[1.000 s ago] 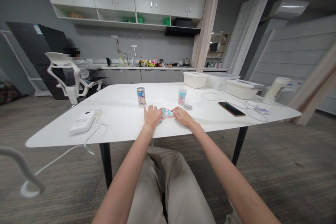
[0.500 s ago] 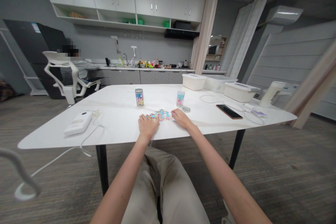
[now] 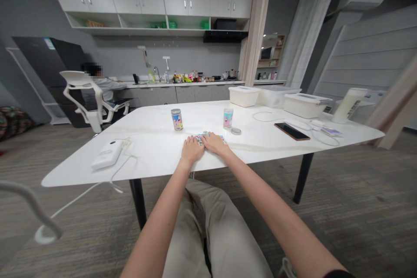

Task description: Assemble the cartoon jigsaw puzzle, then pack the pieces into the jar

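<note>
head: colorful pieces (image 3: 199, 140) lie spread sideways

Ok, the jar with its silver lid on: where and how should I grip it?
Probably grip the jar around mid-body, left hand coming from its left: it stands upright and looks cylindrical, and the colourful pieces lie off its near right.

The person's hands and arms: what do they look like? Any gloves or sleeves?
The left hand and right hand have no gloves; no watch shows. Both forearms are bare. A dark sleeve edge shows only on the right arm.
</note>
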Demonstrator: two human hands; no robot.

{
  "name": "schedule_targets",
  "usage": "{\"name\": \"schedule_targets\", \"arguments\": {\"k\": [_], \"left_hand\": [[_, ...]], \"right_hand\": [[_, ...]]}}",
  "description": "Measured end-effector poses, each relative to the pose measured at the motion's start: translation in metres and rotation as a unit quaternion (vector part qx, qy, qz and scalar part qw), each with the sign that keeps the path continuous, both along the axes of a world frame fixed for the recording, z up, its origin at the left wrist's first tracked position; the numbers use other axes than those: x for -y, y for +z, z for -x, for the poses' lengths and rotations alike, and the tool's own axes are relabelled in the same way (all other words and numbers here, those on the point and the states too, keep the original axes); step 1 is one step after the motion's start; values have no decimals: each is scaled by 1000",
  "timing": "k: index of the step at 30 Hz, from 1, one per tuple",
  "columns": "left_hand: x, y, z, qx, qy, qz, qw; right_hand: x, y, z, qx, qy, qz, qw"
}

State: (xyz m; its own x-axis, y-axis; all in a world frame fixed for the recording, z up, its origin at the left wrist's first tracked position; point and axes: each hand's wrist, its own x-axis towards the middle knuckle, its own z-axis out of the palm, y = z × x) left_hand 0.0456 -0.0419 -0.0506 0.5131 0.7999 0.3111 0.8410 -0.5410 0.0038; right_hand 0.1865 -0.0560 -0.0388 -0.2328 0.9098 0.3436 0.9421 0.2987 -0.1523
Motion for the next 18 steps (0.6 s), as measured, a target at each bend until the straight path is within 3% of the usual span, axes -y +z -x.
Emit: {"name": "schedule_targets", "arguments": {"k": [7,10,14,18], "left_hand": [[6,2,-2,30,9,-1,1000],[9,3,-2,38,1,-17,999],[12,6,-5,51,-12,-41,998],[14,12,-7,64,-48,-49,996]], "right_hand": [[14,5,-5,42,36,11,998],[17,10,-19,-9,-7,7,1000],[20,12,-55,-74,-131,21,988],[27,13,-83,-70,-102,59,991]]}}
